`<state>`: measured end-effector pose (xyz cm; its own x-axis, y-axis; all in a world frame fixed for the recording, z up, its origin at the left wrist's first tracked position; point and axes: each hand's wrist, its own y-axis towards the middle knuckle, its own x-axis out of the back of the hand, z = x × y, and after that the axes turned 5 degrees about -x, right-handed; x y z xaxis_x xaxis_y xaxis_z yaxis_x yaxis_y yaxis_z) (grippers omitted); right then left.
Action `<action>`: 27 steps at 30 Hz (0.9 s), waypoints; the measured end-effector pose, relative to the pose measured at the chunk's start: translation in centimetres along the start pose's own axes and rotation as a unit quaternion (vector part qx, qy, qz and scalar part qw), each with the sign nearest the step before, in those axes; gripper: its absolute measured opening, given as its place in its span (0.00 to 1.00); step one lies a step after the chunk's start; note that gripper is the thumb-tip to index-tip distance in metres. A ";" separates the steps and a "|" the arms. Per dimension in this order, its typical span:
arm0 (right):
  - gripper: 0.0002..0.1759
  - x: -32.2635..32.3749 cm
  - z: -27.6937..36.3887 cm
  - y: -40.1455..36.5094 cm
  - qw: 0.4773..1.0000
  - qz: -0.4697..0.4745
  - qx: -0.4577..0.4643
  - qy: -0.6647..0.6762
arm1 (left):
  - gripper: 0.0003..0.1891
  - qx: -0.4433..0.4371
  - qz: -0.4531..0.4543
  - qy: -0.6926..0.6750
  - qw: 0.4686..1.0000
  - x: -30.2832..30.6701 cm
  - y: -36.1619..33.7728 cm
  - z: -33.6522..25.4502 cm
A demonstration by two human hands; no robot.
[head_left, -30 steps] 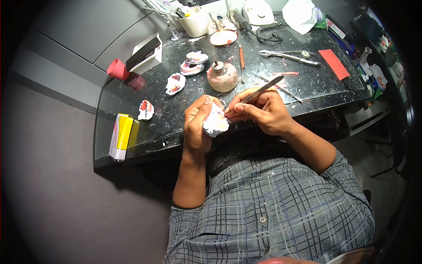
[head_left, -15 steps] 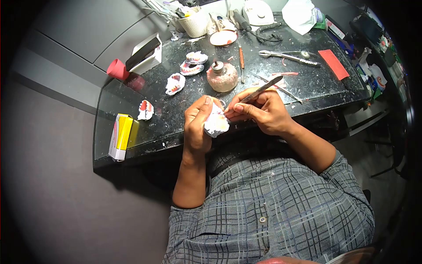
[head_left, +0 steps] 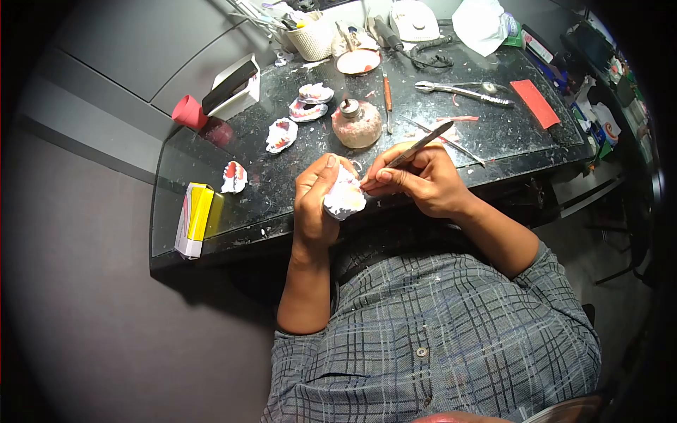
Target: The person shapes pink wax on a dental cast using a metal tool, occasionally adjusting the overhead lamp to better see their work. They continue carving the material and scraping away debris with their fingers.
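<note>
One white dental cast (head_left: 344, 200) sits mid-frame in the left hand (head_left: 315, 201), fingers (head_left: 326, 176) curled snugly around it, while the right hand (head_left: 427, 185) pinches a slim tool (head_left: 427, 140) pen-style just beside it. Round bottle (head_left: 357, 129) is on the surface (head_left: 271, 197) right above, red sheet (head_left: 535, 103) over at upper right.

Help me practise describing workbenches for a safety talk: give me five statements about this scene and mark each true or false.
1. The left grip holds a white model. True.
2. The right grip holds a slim tool. True.
3. A bottle lies tipped on its side. False: the round bottle stands upright on the table.
4. The yellow and white box is to the left of the left grip. True.
5. A red sheet lies beside that box. False: the red sheet lies on the right side of the table.
</note>
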<state>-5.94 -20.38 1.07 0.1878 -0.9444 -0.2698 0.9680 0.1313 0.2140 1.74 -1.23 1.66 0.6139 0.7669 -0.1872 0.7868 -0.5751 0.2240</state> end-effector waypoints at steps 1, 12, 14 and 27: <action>0.08 -0.1 0.1 0.0 1.000 -0.005 -0.009 0.011 | 0.21 0.000 0.000 0.000 1.000 0.0 0.0 0.0; 0.07 -0.2 0.1 -0.1 1.000 -0.004 0.011 -0.009 | 0.21 0.015 -0.002 -0.026 1.000 -0.1 0.0 -0.2; 0.07 -0.2 0.2 -0.1 1.000 -0.003 0.010 -0.017 | 0.21 0.017 -0.002 -0.031 0.999 0.1 0.0 -0.1; 0.08 -0.5 -1.1 -0.1 0.989 -0.090 0.103 -0.064 | 0.24 -0.112 -0.058 0.087 0.988 0.0 -0.5 0.9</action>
<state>-5.98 -19.59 0.10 -0.0199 -0.9791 -0.2023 0.9271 -0.0937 0.3628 1.43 -1.23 0.66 0.4840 0.8729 -0.0612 0.8060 -0.4174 0.4197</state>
